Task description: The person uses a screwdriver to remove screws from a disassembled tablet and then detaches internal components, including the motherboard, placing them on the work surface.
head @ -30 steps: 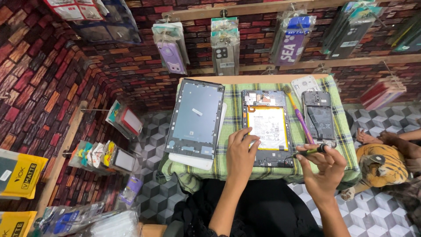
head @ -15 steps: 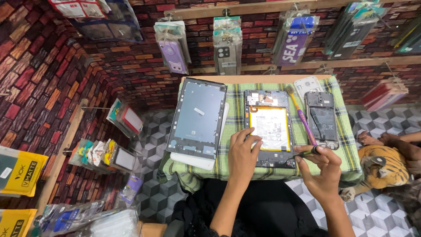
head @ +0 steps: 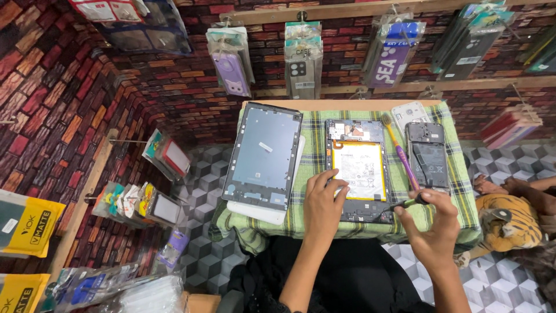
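Your left hand (head: 324, 203) lies flat, fingers together, on the lower left corner of the opened tablet (head: 359, 171), which sits in the middle of the green checked cloth (head: 463, 197) near its front edge. Your right hand (head: 431, 223) pinches a black screwdriver (head: 399, 207), tip at the tablet's lower right corner (its yellow-framed battery faces up). The tablet's screen panel (head: 263, 156) lies just beside it, left.
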`<state>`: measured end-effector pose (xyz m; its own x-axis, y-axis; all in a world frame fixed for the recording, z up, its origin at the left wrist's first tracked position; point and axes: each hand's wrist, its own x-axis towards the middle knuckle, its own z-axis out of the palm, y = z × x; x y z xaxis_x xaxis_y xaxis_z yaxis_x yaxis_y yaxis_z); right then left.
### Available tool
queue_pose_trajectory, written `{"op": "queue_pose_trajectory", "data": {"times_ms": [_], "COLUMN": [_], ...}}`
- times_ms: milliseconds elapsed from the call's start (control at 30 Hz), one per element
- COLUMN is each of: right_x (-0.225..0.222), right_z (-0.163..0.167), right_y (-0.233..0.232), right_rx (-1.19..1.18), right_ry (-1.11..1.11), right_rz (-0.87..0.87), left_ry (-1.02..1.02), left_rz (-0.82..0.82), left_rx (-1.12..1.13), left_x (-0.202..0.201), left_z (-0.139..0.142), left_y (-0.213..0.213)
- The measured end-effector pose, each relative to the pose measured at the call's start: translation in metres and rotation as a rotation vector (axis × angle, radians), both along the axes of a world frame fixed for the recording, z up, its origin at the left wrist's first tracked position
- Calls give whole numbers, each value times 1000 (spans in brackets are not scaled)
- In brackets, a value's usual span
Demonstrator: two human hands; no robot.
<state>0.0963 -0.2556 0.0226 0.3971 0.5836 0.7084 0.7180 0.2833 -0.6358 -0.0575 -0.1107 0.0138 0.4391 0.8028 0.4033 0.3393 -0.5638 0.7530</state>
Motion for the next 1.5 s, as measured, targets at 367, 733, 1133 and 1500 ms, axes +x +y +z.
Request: {"op": "queue_pose_trajectory", "data": {"times_ms": [367, 733, 1133, 1500], "right_x": [-5, -16, -11, -14], "right_z": [11, 25, 9, 16], "right_y": [-3, -1, -1, 2], "right_rx": [-45, -98, -40, -77], "right_ry": [-171, -125, 48, -43], "right_rz": [-272, -299, -120, -132], "left_ry": [-4, 7, 21, 33], "left_rz": [5, -3, -2, -2], "left_rx": [33, 34, 26, 38], "left_x": [0, 0, 1, 2], "left_z": [0, 1, 0, -3], "left_y": [-1, -1, -1, -2]}}
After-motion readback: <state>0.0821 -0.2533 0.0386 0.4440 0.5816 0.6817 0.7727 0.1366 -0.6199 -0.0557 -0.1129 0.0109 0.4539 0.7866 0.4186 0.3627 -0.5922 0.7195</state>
